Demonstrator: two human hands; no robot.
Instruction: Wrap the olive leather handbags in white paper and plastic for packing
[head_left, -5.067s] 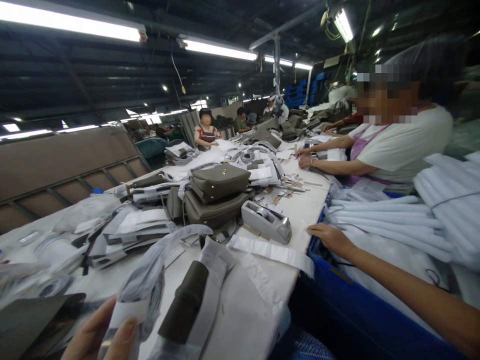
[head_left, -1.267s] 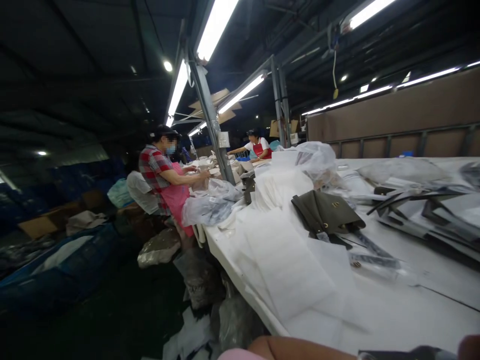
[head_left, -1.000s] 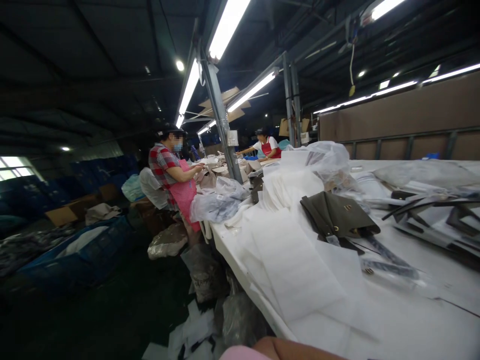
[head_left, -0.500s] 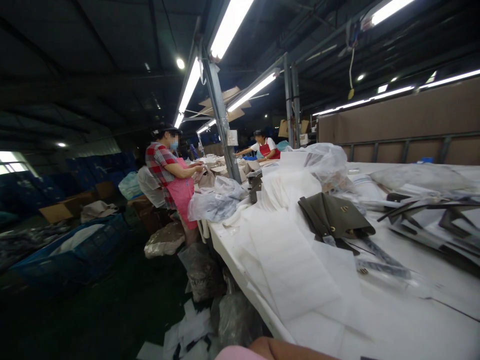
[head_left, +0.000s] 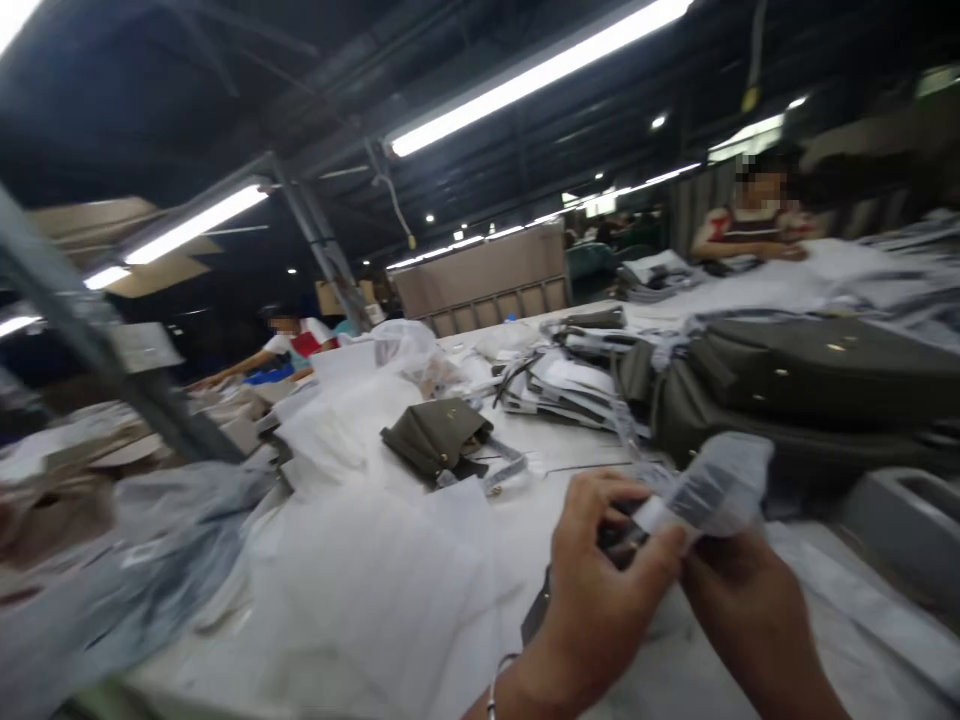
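Note:
Low at the right of the view, my left hand is closed round a dark strap with a translucent plastic wrap over it. My right hand grips the same wrapped strap from below, its fingertips partly hidden under the wrap. A dark edge shows beneath my left wrist; I cannot make out what it belongs to. Beyond my hands lies a small olive-green handbag with its wrapped strap trailing on the white table. Larger olive bags are stacked just past my right hand.
White foam sheets spread over the near table. Plastic-covered items lie at the left, beside a slanting metal post. A grey bin stands at the right. Two co-workers sit or stand across the table.
My view has swung to the right. Both my hands have come into view with the wrapped strap, and the stacked olive bags now show.

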